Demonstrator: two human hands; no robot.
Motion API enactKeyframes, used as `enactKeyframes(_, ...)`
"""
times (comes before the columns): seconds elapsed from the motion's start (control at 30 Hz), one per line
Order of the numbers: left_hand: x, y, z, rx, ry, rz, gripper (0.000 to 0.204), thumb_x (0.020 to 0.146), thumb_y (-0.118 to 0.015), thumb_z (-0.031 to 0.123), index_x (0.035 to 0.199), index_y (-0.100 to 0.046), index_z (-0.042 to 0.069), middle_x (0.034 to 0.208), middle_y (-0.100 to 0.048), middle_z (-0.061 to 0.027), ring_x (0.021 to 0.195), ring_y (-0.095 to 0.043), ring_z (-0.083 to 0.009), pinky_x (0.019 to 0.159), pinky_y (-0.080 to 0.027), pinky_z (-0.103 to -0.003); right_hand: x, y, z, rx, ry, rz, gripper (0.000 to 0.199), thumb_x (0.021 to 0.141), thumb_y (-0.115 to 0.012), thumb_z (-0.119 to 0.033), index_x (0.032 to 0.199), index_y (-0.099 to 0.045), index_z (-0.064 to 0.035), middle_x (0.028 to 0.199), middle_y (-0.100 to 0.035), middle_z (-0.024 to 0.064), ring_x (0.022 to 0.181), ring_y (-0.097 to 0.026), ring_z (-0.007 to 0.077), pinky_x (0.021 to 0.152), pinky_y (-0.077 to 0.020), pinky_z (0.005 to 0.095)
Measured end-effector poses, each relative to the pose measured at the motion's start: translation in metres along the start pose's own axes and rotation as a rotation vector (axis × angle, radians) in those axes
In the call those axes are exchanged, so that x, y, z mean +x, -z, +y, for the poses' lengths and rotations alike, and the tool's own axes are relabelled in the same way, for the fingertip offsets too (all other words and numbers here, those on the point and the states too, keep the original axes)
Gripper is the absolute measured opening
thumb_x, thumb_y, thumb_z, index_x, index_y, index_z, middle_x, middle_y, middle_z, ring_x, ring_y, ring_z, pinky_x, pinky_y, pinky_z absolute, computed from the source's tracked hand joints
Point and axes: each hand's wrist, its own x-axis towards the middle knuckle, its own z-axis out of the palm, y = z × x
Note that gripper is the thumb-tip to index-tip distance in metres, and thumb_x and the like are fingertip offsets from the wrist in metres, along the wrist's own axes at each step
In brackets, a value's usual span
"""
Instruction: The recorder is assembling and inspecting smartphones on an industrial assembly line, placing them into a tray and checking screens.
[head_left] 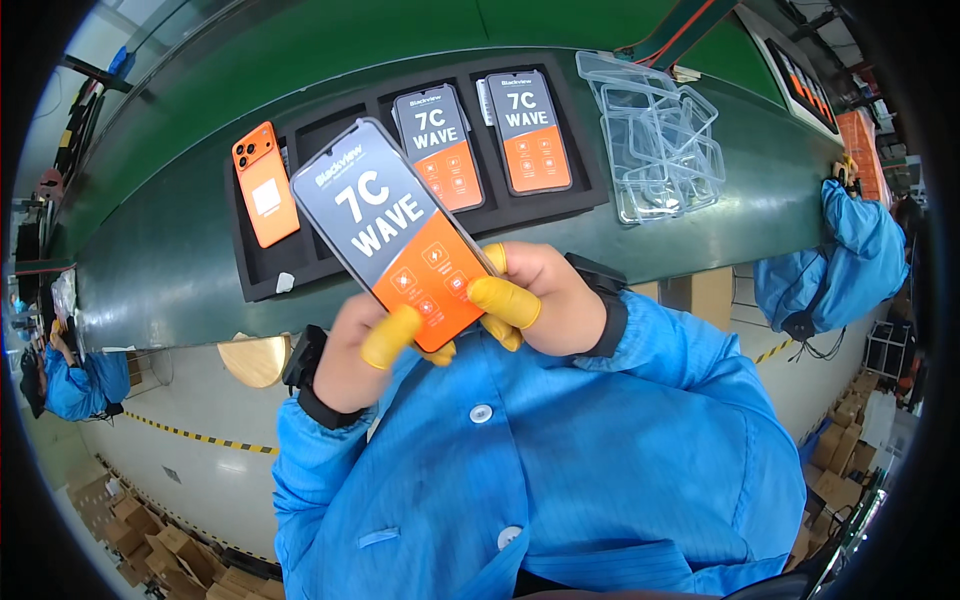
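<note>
Both my hands, with yellow finger cots on the fingertips, grip one smartphone [375, 215] by its lower end. Its front faces up, covered by a grey and orange printed film. My left hand [355, 350] pinches the lower left edge, and my right hand [535, 300] holds the lower right edge. Beyond it lies a black foam tray [590, 160] with compartments. Two phones with the same film, a middle one [445, 150] and a right one [528, 135], rest there face up. In the leftmost compartment an orange phone [266, 185] shows its camera side and a white label.
A pile of clear plastic phone cases [660, 150] is right of the tray on the green bench [740, 210]. Other people in blue work coats sit along the bench, one at right [840, 260] and one at left [85, 380]. Cardboard boxes [170, 550] stand on the floor behind.
</note>
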Motion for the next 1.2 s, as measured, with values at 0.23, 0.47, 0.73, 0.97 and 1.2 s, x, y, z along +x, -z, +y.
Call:
enactKeyframes(0.23,-0.008,-0.001,-0.005,0.182,0.031,0.106,0.036,0.103,-0.051,0.030,0.108,-0.064,-0.003,0.076,-0.068,-0.0097,0.066,-0.065,-0.0164,0.064,-0.053,-0.029,0.007,-0.011,0.005,-0.044,-0.070,0.062,0.023,0.103,-0.056,-0.026,0.097,-0.062,-0.0047,0.066,-0.057,-0.0008,0.050,-0.048,0.0044,0.045,-0.0389,0.0216)
enactKeyframes(0.47,-0.014,0.006,-0.016,0.350,0.053,0.124,0.031,0.102,-0.053,0.027,0.106,-0.064,-0.002,0.074,-0.068,-0.0092,0.066,-0.066,-0.0150,0.061,-0.052,-0.028,0.003,-0.015,0.017,-0.160,-0.112,0.155,0.026,0.102,-0.057,-0.028,0.097,-0.063,-0.0036,0.065,-0.056,-0.0014,0.049,-0.048,0.0043,0.043,-0.0374,0.0219)
enactKeyframes(0.73,-0.019,0.005,-0.043,0.082,0.083,0.114,0.025,0.100,-0.058,0.023,0.101,-0.065,0.000,0.069,-0.063,-0.0047,0.059,-0.058,-0.0111,0.055,-0.047,-0.026,0.008,-0.028,0.017,-0.171,-0.194,0.228,0.026,0.102,-0.057,-0.027,0.100,-0.064,-0.0012,0.074,-0.062,0.0011,0.059,-0.052,0.0047,0.052,-0.0433,0.0233)
enactKeyframes(0.97,-0.037,0.008,-0.058,0.121,0.154,0.195,0.027,0.101,-0.057,0.023,0.084,-0.063,0.003,0.067,-0.058,0.0007,0.056,-0.052,-0.0065,0.051,-0.040,-0.024,0.020,-0.035,0.036,-0.233,-0.225,0.224,0.030,0.102,-0.056,-0.025,0.101,-0.064,0.0046,0.086,-0.069,0.0078,0.077,-0.059,0.0108,0.070,-0.0503,0.0294)
enactKeyframes(1.2,-0.047,0.003,-0.070,0.032,0.214,0.309,0.030,0.102,-0.057,0.027,0.081,-0.060,0.005,0.066,-0.054,0.0030,0.055,-0.045,-0.0054,0.050,-0.035,-0.023,0.026,-0.036,0.043,-0.418,-0.254,0.195,0.028,0.102,-0.058,-0.026,0.098,-0.064,0.0010,0.077,-0.063,0.0027,0.070,-0.053,0.0070,0.061,-0.0455,0.0258)
